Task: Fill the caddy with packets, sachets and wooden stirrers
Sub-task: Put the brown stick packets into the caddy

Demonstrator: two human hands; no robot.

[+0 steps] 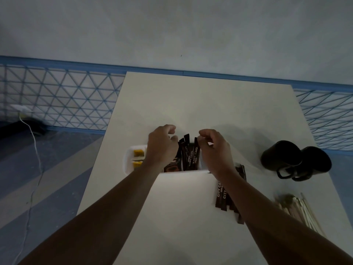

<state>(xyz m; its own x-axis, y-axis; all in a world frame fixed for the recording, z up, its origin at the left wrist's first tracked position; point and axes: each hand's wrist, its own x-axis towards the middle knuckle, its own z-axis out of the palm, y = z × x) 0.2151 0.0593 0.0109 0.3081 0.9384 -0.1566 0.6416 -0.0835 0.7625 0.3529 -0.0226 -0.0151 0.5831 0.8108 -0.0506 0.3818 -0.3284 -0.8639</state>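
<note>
Caddy (126, 161): white plastic, rounded corners, split into compartments; sits centre frame on the tabletop (191, 104), mostly covered by both hands.
Left hand (162, 148): over the caddy's middle; grip curled, thumb beside the tops of the standing sachets (188, 157); cannot tell whether it holds any.
Right hand (214, 148): over the caddy's right part; grip closed to a pinch, thumb and forefinger on the top edge of the rightmost standing sachet, other fingers curled.
Standing sachets: slim dark sticks with pale lettering, upright and fanned in the centre compartment; a wider dark packet stands in front of them.
Yellow packets (138, 153): two, in the left-end compartments.
Loose sachets (220, 196): same dark sticks, flat on the tabletop right of centre, partly hidden under the right forearm.
Wooden stirrers (301, 209): pale thin sticks heaped at lower right, blurred.
Mugs (282, 155): two, black, glossy, on their sides at right, touching.
Tabletop: smooth, matt white.
Cable (36, 150): white, trailing down the floor at left.
Wall (57, 96): blue lattice pattern behind.
</note>
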